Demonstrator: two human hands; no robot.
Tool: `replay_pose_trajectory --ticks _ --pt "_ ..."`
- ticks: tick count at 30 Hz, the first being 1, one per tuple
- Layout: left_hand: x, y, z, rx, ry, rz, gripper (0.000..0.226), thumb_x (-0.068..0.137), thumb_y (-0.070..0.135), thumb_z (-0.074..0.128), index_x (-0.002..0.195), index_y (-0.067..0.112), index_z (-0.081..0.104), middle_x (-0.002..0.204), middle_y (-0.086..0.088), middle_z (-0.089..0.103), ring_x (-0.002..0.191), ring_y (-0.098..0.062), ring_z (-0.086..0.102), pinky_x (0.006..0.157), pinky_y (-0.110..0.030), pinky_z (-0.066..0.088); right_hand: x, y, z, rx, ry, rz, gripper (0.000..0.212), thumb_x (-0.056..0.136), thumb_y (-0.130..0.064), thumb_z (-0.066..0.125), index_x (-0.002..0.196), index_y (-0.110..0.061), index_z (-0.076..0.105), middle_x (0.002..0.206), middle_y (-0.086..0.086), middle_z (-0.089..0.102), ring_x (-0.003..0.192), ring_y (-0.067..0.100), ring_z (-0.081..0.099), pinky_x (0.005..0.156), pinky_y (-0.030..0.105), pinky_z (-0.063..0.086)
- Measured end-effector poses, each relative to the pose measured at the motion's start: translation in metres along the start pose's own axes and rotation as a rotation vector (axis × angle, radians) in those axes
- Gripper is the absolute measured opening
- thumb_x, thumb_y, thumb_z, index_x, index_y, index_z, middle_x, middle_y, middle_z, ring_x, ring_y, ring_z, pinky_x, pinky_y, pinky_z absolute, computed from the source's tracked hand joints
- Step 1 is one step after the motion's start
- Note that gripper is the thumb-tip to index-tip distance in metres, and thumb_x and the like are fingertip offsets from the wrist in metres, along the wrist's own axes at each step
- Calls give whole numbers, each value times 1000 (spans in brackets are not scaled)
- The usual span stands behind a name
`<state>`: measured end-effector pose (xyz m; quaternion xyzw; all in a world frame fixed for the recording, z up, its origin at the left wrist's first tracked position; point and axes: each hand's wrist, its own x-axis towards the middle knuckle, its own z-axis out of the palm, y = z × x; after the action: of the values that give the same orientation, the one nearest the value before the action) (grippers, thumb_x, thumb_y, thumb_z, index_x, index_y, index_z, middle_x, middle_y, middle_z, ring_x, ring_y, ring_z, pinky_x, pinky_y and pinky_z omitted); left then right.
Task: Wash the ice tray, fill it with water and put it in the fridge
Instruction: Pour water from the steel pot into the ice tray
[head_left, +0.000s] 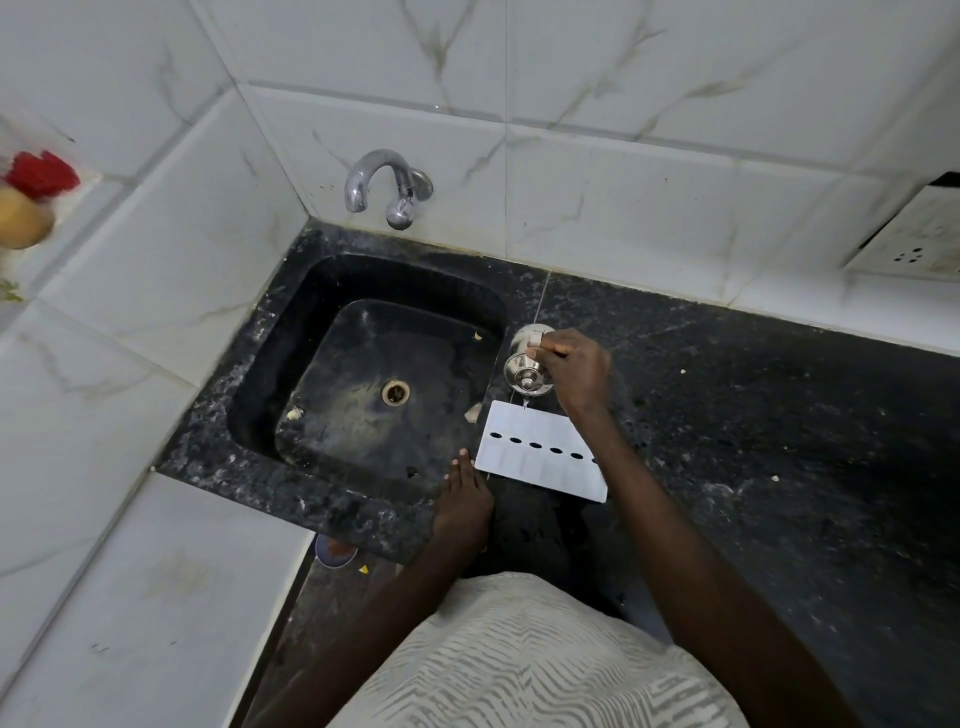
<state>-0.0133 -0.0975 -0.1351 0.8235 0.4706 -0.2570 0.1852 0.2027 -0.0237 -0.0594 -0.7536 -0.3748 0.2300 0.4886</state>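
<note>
Pouring wants a slow stream: right hand (574, 371) grips the tilted cup (524, 376) over the tray (540, 452); left hand (465, 499), flat, touches its left edge.

One tray (540, 467), two taps (387, 187) (524, 373), two hands (465, 496) (577, 371)

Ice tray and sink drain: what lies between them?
Head view: between ice tray and drain lies bare sink floor with one pale scrap near the tray.

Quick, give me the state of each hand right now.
Left hand: open, fingertips at the ice tray edge.
Right hand: holding a steel cup.
</note>
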Motion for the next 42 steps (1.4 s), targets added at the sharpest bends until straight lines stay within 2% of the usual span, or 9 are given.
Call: replay_pose_trajectory --ticks 10,14,28,34,42 --pt "4 -1 5 -21 5 -10 117 82 10 83 157 -15 -3 165 -36 -12 158 -47 2 129 -51 14 5 -1 2 26 -18 76 15 77 -16 90 89 -12 82 90 -5 77 78 17 75 72 45 64" --pt "4 -1 5 -47 14 -16 108 88 5 76 157 -15 -4 166 -35 -11 158 -47 1 129 -52 14 8 -10 3 4 -10 123 16 79 -18 89 91 -10 82 90 -4 75 83 18 74 74 31 60" --pt "7 -2 11 -64 50 -21 96 94 3 67 157 -15 -3 165 -37 -10 157 -48 4 128 -53 13 4 -16 26 -22 -74 -54 16 77 -13 89 92 -9 84 94 0 78 81 11 73 77 33 61" --pt "9 -2 13 -69 53 -25 96 94 4 67 157 -15 -4 165 -37 -10 157 -48 5 127 -52 13 4 -17 30 -22 -76 -105 16 77 -9 88 92 -7 84 95 2 78 80 5 70 79 25 59" --pt "8 -2 12 -73 57 -26 95 96 4 65 158 -14 -4 166 -35 -9 157 -48 4 128 -52 13 5 -16 32 -52 -75 -132 18 77 -10 88 95 -9 84 97 2 79 85 11 72 83 29 59"
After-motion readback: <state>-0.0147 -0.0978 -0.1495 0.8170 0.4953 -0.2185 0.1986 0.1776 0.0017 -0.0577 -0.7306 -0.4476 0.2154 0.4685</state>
